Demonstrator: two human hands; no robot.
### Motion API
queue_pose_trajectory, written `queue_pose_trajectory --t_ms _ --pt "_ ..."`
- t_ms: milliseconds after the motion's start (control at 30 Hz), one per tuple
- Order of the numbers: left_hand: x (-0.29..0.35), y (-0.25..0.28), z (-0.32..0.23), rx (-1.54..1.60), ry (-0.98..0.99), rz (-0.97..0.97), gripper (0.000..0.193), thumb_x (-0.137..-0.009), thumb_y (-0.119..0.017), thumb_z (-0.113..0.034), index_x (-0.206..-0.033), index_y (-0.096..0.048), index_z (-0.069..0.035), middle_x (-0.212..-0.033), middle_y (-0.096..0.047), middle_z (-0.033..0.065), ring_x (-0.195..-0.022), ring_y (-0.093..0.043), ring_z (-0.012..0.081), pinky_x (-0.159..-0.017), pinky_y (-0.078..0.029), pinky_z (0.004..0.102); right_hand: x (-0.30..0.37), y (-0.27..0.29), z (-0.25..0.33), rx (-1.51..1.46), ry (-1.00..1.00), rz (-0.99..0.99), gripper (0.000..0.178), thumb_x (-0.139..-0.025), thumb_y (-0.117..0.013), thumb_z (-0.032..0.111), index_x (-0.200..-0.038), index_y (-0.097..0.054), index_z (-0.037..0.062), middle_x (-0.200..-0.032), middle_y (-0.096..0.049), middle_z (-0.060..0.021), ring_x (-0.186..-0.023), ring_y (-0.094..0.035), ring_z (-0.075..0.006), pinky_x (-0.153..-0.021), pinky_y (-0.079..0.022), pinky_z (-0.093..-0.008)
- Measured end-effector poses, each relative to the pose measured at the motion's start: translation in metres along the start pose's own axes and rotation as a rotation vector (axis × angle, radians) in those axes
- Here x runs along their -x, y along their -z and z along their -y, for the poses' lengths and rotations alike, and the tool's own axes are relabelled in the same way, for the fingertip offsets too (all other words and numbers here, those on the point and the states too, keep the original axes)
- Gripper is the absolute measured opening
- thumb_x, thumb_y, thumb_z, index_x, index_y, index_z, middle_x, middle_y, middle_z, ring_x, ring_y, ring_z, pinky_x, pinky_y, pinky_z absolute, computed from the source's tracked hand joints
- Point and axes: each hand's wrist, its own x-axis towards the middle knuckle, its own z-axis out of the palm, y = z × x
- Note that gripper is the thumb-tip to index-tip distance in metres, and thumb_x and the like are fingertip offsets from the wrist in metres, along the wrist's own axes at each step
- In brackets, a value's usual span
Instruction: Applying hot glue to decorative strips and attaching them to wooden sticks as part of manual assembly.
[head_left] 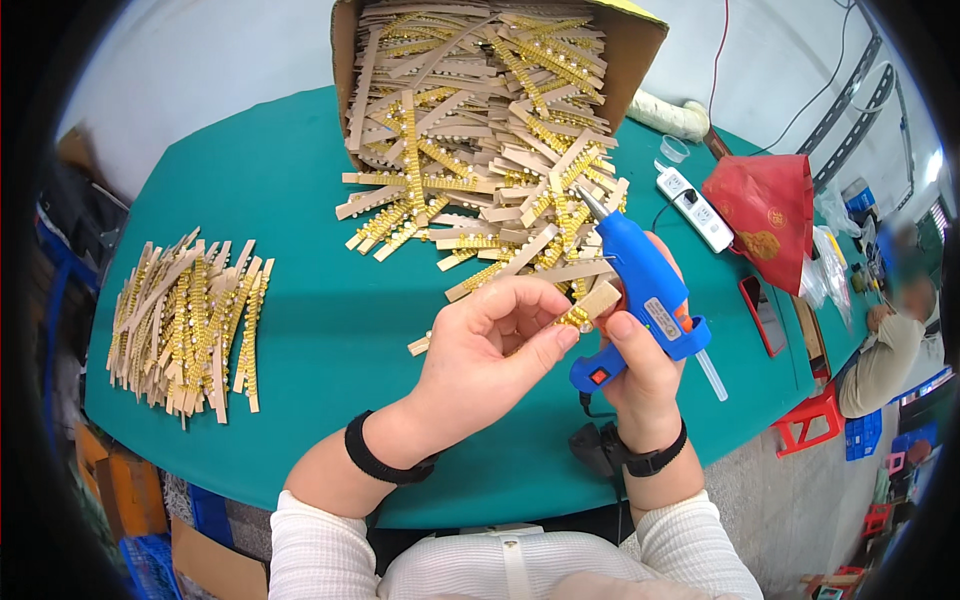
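My left hand (pixel 490 335) pinches a narrow tan strip (pixel 599 300) wrapped with gold trim; one end sticks out past my fingertips towards the right. In my right hand (pixel 645 375) is a blue hot glue gun (pixel 645 280), its nozzle pointing up and left over the heaped strips. A translucent glue stick (pixel 712 376) protrudes from the gun's back end. My right thumb lies close to the held strip's end. Beyond my hands, a large heap of similar strips (pixel 480 185) spills out of a cardboard box (pixel 636 60) lying on its side.
On the green table (pixel 335 335), a smaller pile of strips (pixel 185 325) lies at the left. To the right are a white power strip (pixel 694 208), a red bag (pixel 765 210), a phone (pixel 763 315) and a clear cup (pixel 674 149). Another person (pixel 890 350) sits at far right.
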Motion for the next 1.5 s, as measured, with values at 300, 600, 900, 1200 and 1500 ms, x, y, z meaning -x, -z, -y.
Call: queue_pose_trajectory --t_ms 300,600,900,1200,1500 --pt "-0.001 -0.008 0.003 -0.019 0.027 0.029 0.016 -0.079 -0.061 0.001 -0.094 -0.056 0.0 -0.085 -0.058 0.0029 -0.074 -0.057 0.0063 -0.062 -0.047 0.0189 0.001 0.003 0.007 0.088 0.06 -0.067 0.066 -0.072 -0.065 0.005 -0.128 -0.031 0.0005 -0.098 -0.051 -0.0076 -0.085 -0.051 -0.0112 -0.074 -0.046 -0.0261" --pt "-0.013 -0.02 0.013 -0.309 -0.313 -0.037 0.018 -0.073 -0.064 0.005 -0.09 -0.06 0.001 -0.083 -0.061 0.0074 -0.072 -0.059 0.0098 -0.06 -0.049 0.0206 0.004 0.005 0.019 0.146 0.097 -0.141 0.064 -0.072 -0.061 0.003 -0.128 -0.03 0.0015 -0.097 -0.051 -0.0075 -0.084 -0.051 -0.011 -0.073 -0.046 -0.0251" --pt "-0.013 -0.016 0.015 -0.525 -0.538 -0.075 0.018 -0.067 -0.066 0.008 -0.082 -0.062 -0.001 -0.075 -0.063 0.0091 -0.066 -0.06 0.0169 -0.056 -0.048 0.0243 0.005 0.003 0.02 0.225 0.086 -0.114 0.06 -0.072 -0.061 0.002 -0.125 -0.034 0.0018 -0.098 -0.052 -0.0075 -0.083 -0.052 -0.0099 -0.071 -0.046 -0.0238" --pt "-0.014 -0.006 0.003 -0.712 -0.668 0.092 0.018 -0.067 -0.065 0.007 -0.082 -0.061 -0.002 -0.076 -0.061 0.0095 -0.065 -0.059 0.0202 -0.056 -0.048 0.0273 0.005 -0.002 0.023 0.038 -0.09 -0.14 0.062 -0.071 -0.063 0.002 -0.126 -0.035 0.002 -0.102 -0.052 -0.0075 -0.083 -0.051 -0.0105 -0.072 -0.046 -0.0238" --pt "-0.018 -0.006 0.003 -0.764 -0.724 0.163 0.017 -0.066 -0.065 0.006 -0.081 -0.06 -0.001 -0.077 -0.06 0.01 -0.065 -0.059 0.0218 -0.054 -0.049 0.0277 0.0 0.007 0.021 -0.077 -0.233 -0.126 0.062 -0.069 -0.062 0.001 -0.126 -0.037 0.0018 -0.101 -0.052 -0.0053 -0.083 -0.051 -0.0093 -0.072 -0.045 -0.0238"
